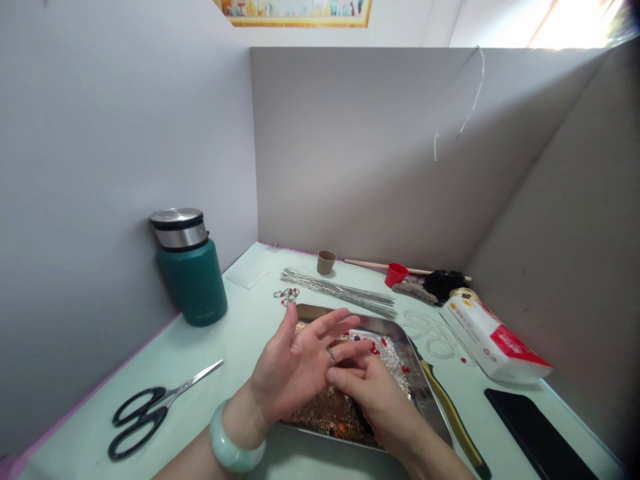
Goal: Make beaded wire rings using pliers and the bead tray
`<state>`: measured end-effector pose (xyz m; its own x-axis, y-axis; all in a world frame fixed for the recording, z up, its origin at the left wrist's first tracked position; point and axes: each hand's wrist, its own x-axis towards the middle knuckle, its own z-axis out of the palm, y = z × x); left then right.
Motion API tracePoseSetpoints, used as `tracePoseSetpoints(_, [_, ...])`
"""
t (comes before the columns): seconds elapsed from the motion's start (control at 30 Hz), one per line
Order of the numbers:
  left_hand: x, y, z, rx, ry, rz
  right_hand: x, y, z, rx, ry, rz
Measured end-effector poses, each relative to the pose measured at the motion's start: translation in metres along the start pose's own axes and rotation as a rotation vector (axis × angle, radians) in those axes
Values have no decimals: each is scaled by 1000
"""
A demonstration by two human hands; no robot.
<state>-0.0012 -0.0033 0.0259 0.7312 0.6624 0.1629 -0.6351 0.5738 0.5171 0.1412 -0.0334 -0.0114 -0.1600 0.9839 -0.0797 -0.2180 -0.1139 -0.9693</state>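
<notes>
Grey panels border a pale table holding a tray.

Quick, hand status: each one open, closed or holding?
Left hand: open, palm up, a ring on one finger.
Right hand: fingers curled in against the left hand's fingers; whether they grip anything cannot be told.

A small silvery ring
We see it encircling a finger of our upturned left hand, near the finger's base.
</notes>
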Motion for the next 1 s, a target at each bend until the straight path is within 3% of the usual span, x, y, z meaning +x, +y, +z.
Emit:
tracePoseSetpoints(0.37, [-3, 2, 3, 51, -6, -10, 0, -1, -1, 65, 16, -178])
tracePoseSetpoints(0.53, [-2, 8, 3, 69, -3, 29, 3, -11, -12, -3, 195, -268])
tracePoseSetpoints(0.63, [1, 8, -1, 115, 76, 75, 3, -16, -16, -85, 267, -318])
tracePoseSetpoints(0.77, [5, 4, -9, 206, 200, 75, 1, -16, -14, -263, 268, -352])
tracePoseSetpoints(1.0, [3, 2, -9, 199, 146, 92, 0, -15, -10, -295, 233, -319])
